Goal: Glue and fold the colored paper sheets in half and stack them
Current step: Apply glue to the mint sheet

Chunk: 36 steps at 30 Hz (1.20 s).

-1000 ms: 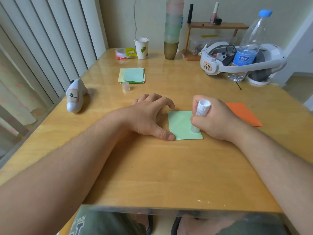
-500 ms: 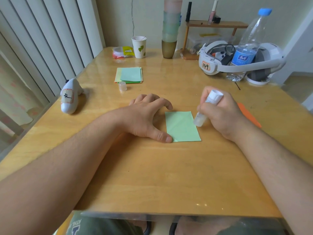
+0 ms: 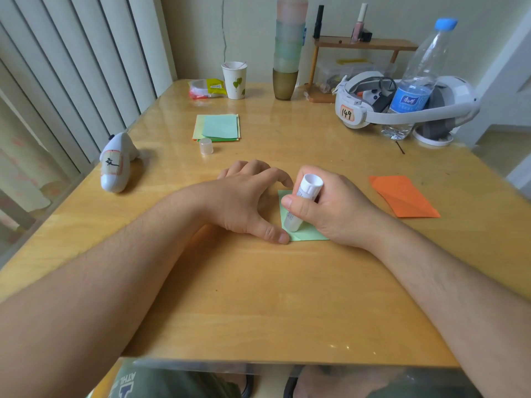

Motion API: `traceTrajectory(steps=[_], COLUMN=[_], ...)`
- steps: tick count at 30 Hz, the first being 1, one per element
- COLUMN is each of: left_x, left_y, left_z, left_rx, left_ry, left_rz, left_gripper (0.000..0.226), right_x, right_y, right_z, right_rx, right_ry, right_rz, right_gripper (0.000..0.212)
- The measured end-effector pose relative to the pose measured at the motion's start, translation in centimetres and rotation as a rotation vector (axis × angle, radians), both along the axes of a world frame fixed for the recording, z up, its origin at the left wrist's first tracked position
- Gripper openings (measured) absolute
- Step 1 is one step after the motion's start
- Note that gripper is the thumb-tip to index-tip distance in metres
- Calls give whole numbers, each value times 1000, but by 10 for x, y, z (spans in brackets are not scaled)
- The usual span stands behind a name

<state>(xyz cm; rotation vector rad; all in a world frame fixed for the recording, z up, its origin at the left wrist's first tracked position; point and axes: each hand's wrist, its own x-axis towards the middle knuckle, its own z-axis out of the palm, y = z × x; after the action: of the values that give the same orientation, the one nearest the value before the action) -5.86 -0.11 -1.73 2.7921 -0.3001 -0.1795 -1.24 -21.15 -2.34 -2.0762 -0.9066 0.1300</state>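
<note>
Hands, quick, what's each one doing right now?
Left hand: open, fingers and thumb pressing down the green sheet.
Right hand: closed around the glue stick, tip on the sheet.

- glue stick (image 3: 301, 205): white body, small dark print
- sheet under the hands (image 3: 311, 235): pale green
- folded sheet (image 3: 403, 196): orange
- paper stack (image 3: 217, 127): mint green on top, yellow and brighter green edges
- cap (image 3: 206, 146): translucent white
- paper cup (image 3: 234, 80): white, green leaves
- bottle (image 3: 422, 73): clear, blue cap and label
- table (image 3: 258, 297): honey-coloured wood grain
</note>
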Motion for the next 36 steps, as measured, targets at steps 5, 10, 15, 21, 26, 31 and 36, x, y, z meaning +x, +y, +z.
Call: traceTrajectory(steps=[5, 10, 15, 21, 26, 31, 36], left_x=[0, 0, -1, -1, -1, -1, 0], left_y=[1, 0, -1, 0, 0, 0, 0], left_z=[0, 1, 2, 4, 4, 4, 5], left_rx=[3, 11, 2, -1, -8, -3, -8], left_ry=[14, 15, 12, 15, 23, 20, 23], left_rz=[6, 8, 10, 3, -3, -2, -2], left_gripper=[94, 98, 94, 95, 94, 95, 95], right_x=[-2, -4, -1, 7, 11, 13, 13], right_y=[1, 2, -7, -26, -30, -32, -32], right_z=[1, 5, 7, 7, 7, 5, 7], right_rx=[-19, -62, -102, -117, -117, -114, -92], right_ry=[18, -9, -22, -12, -15, -41, -53], right_rz=[22, 13, -13, -64, -90, -103, -83], right_gripper=[33, 31, 28, 29, 28, 27, 20])
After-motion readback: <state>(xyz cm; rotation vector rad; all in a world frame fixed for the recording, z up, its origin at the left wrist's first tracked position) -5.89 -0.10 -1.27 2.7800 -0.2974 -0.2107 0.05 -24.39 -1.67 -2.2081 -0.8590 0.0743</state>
